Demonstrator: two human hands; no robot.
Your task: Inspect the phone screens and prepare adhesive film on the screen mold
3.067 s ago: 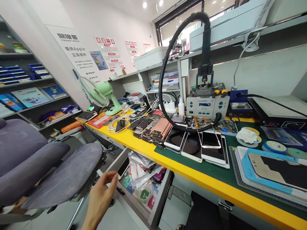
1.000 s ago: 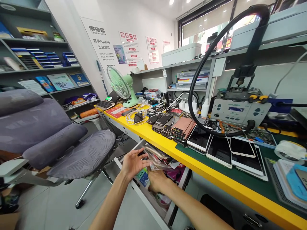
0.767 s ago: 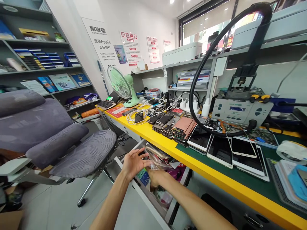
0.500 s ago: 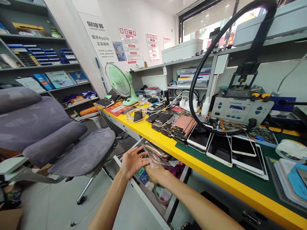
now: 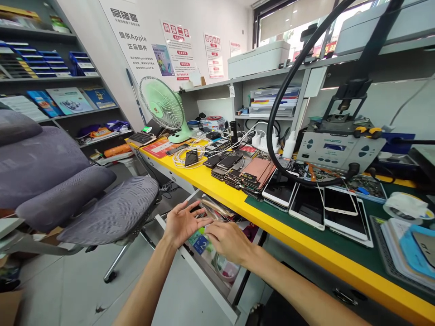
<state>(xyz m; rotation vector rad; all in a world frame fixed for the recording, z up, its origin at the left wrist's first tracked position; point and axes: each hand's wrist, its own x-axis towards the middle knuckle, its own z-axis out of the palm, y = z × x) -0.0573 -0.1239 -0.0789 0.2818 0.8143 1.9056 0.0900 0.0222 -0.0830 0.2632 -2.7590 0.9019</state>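
Palm up with fingers apart, my left hand (image 5: 183, 224) is over the front edge of a pulled-out drawer (image 5: 204, 284). My right hand (image 5: 228, 241) is above the drawer's inside, its fingers curled together close to the left fingertips. Anything in that grip is hidden or too small to name. Inside the drawer are clear plastic bags (image 5: 217, 208) towards the back, a blue-green packet (image 5: 200, 243) marked 2, and a coiled pale cable-like loop (image 5: 227, 270).
Above the drawer runs a yellow-edged bench (image 5: 272, 222) with phone stacks (image 5: 224, 160), white tablets (image 5: 307, 206), a soldering station (image 5: 335, 151) and a black hose (image 5: 272, 113). A green fan (image 5: 163, 104) stands further back. A grey mesh chair (image 5: 112, 213) is at the left.
My right hand has risen slightly and turned, its fingers now curled, and the clear plastic at its fingertips no longer shows. The left hand stays spread. The view has shifted a little.
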